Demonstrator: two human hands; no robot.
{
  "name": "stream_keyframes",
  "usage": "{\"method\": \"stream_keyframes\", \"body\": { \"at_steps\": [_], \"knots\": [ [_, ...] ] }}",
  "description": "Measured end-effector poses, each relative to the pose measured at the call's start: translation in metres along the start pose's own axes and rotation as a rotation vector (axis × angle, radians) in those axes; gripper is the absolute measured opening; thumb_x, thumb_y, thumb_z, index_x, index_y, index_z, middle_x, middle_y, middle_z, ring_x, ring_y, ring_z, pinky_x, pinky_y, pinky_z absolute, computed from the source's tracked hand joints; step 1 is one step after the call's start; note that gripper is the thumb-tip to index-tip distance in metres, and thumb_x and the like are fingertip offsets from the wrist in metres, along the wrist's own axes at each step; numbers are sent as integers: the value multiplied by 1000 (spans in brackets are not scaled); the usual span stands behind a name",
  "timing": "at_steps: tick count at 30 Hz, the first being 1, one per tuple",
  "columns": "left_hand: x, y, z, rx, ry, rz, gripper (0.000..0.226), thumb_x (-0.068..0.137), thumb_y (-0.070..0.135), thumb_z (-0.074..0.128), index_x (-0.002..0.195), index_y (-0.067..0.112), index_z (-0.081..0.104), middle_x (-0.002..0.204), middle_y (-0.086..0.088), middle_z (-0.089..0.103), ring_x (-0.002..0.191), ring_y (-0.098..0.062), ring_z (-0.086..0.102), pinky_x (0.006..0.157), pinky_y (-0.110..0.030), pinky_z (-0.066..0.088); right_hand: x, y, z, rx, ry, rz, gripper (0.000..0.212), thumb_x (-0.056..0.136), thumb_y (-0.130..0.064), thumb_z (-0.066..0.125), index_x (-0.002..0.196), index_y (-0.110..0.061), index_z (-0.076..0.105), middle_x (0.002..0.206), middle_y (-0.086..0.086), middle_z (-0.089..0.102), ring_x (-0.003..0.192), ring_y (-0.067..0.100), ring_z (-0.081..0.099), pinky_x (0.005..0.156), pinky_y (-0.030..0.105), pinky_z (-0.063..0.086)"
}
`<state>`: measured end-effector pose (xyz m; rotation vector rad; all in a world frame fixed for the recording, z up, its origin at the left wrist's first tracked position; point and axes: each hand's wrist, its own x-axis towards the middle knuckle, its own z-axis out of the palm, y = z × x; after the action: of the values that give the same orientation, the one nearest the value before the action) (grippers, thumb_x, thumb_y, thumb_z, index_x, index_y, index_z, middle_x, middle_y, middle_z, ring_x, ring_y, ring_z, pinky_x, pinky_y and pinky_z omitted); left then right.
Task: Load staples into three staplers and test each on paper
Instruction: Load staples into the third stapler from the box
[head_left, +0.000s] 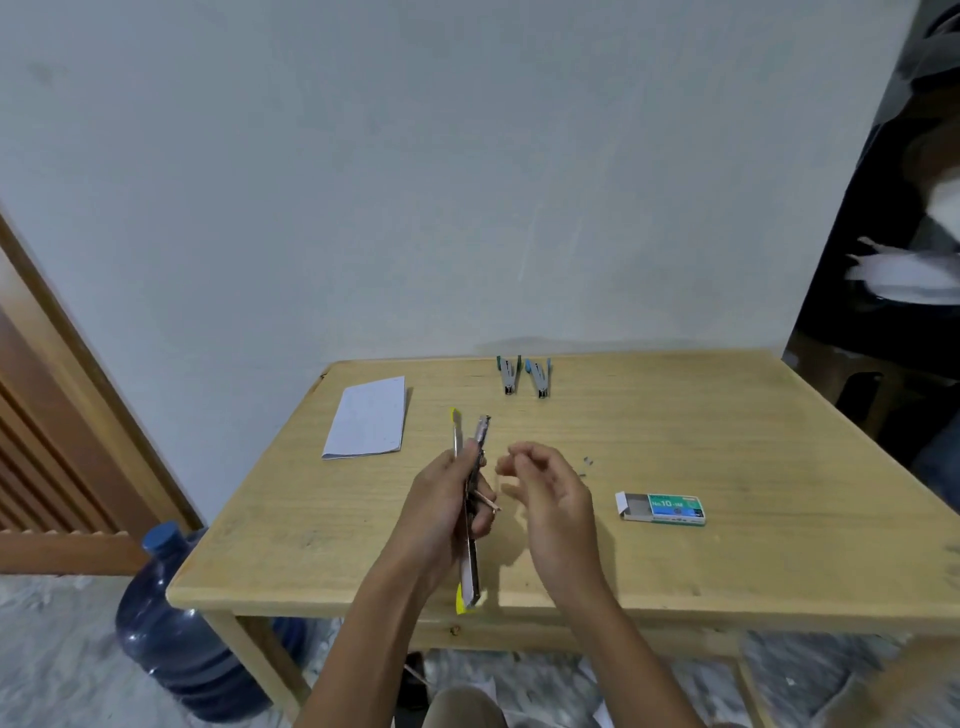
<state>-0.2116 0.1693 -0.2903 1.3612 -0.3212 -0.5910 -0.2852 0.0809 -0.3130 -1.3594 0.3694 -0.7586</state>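
Observation:
My left hand grips a yellow-tipped stapler swung wide open, its metal arms pointing away from me above the wooden table. My right hand hovers just right of it, fingers loosely curled; whether it pinches staples is too blurred to tell. A green stapler and a blue stapler lie side by side near the far edge. A folded white paper lies at the back left. An open green staple box sits to the right of my hands. A few loose staples lie between.
A blue water jug stands on the floor by the table's left leg. A wooden door frame is at the left, a dark shelf area at the right. The wall stands right behind the table.

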Motion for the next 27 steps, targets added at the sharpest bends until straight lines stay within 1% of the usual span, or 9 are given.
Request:
{"method": "stream_keyframes", "body": {
  "at_steps": [4,6,10,15,17,18,20,24,27],
  "knots": [
    [0,10,9,699,24,171,26,100,35,50,91,10,54,68,-4,61,51,-14,51,50,-25,37,8,3,19,601,85,632,34,103,-24,42,106,-8,71,97,8,74,86,18,69,76,30,51],
    [2,13,15,1021,15,208,24,101,34,47,90,13,50,73,1,56,62,-13,51,52,-26,35,9,5,24,766,89,788,33,101,-23,44,103,-6,72,95,10,73,89,21,67,84,31,50],
    [8,24,24,1318,-10,153,24,103,34,41,91,14,44,82,-1,50,74,-22,47,54,-30,31,5,5,31,927,84,851,33,100,-17,40,94,-5,70,91,13,70,102,26,62,105,34,40],
    [12,25,27,1482,-37,155,21,102,32,40,87,17,43,88,-2,52,74,-20,48,56,-29,32,3,0,31,982,92,827,35,101,-15,34,98,-5,68,97,13,68,108,25,58,108,33,37],
    [20,27,25,1474,-68,149,22,102,33,41,90,16,48,87,-1,54,72,-19,51,58,-30,36,4,2,33,1003,130,817,34,101,-15,36,92,-5,67,89,12,67,93,24,62,93,31,48],
    [25,29,22,1422,-99,128,25,101,35,42,92,14,52,86,-2,57,70,-19,53,58,-31,39,5,4,34,1012,171,800,34,102,-15,36,86,-6,65,80,10,64,79,21,61,76,28,52],
    [31,35,15,1185,-165,64,31,100,38,44,93,11,57,84,-6,65,61,-23,57,54,-32,45,5,5,34,995,216,741,35,103,-16,38,82,-6,63,70,7,60,60,16,55,55,25,49],
    [26,45,0,463,-223,-186,36,103,36,42,85,7,49,55,-7,58,37,-17,36,40,-21,27,-2,1,28,613,114,383,20,102,-12,46,108,-7,64,90,13,71,84,19,67,82,30,54],
    [23,46,-8,253,-239,-266,45,102,40,44,71,8,51,52,-5,51,32,-12,30,36,-19,23,-6,6,20,203,-13,84,14,102,-17,50,107,-18,63,99,5,72,97,19,69,92,33,54]
  ]
}}
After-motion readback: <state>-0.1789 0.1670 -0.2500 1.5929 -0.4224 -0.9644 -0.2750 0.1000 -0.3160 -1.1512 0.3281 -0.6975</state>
